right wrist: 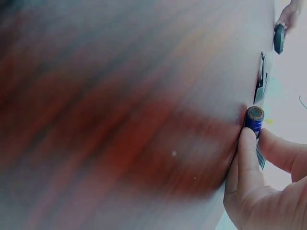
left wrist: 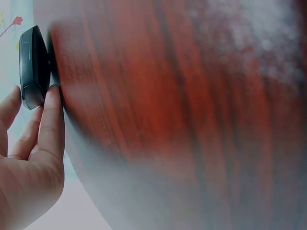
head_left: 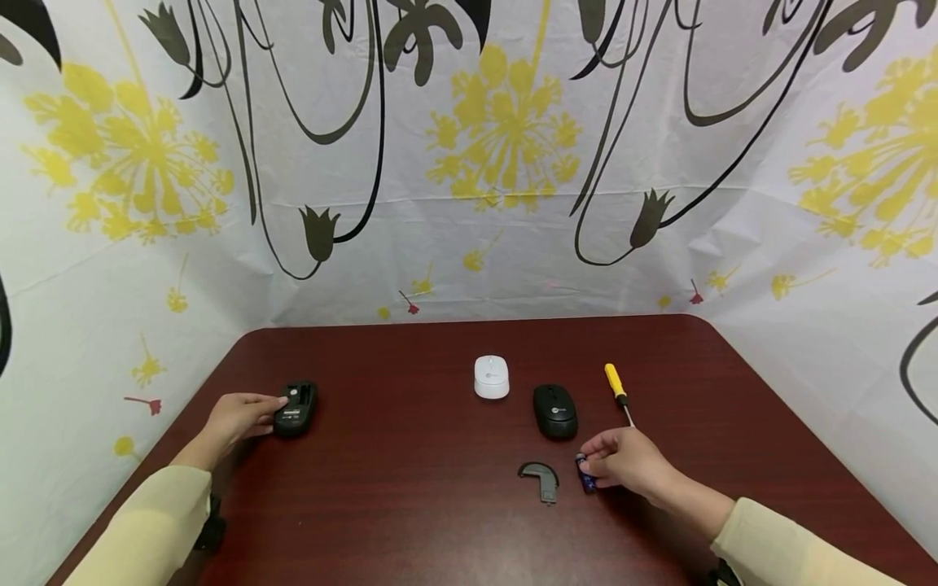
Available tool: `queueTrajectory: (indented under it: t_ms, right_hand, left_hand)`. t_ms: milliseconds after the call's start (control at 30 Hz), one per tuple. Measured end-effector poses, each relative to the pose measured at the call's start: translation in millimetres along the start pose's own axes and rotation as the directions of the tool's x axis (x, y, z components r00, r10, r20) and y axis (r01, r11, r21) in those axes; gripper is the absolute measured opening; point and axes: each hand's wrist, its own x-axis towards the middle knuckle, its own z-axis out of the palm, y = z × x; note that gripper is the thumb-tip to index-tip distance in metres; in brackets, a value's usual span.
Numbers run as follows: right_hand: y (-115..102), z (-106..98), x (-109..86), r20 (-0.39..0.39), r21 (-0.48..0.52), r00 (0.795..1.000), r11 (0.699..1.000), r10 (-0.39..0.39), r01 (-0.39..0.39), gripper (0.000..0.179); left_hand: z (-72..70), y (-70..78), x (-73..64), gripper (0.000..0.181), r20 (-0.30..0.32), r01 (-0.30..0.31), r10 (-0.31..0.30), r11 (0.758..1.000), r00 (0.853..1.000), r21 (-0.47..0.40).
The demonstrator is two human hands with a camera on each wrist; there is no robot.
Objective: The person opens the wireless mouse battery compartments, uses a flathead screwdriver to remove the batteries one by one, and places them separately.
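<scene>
At the table's left, my left hand (head_left: pixel 238 419) grips the near-left edge of a black computer mouse (head_left: pixel 295 409). The mouse lies with its underside up and a hollow showing at its far end. In the left wrist view, thumb and fingers of the left hand (left wrist: pixel 36 167) hold the mouse (left wrist: pixel 34 69) by one end. My right hand (head_left: pixel 623 462) pinches a dark blue battery (head_left: pixel 585 474) at the tabletop. The right wrist view shows the battery (right wrist: pixel 254 119) between thumb and fingers. Left of it lies a grey, curved battery cover (head_left: pixel 542 480).
A white mouse (head_left: pixel 491 378) and a second black mouse (head_left: pixel 554 412) stand upright near the middle back of the brown table (head_left: pixel 388 505). A yellow-handled screwdriver (head_left: pixel 617 384) lies beyond the right hand. Patterned white cloth (head_left: pixel 447 236) hangs behind the table.
</scene>
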Motion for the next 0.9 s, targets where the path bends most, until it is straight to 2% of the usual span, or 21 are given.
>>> queueTrajectory:
  t_ms: [267, 900]
  right_hand:
    - [-0.9, 1.0, -0.5, -0.013, -0.001, 1.0, 1.0, 0.021, -0.021, 0.018]
    - [-2.0, -4.0, 0.1, -0.021, -0.011, 1.0, 1.0, 0.003, -0.003, 0.022]
  left_hand:
    - [-1.2, 1.2, -1.3, 0.054, 0.004, -0.007, 0.007, 1.0, 1.0, 0.001]
    - [-8.5, 6.2, -8.4, 0.055, -0.003, -0.021, 0.021, 0.999, 1.0, 0.047]
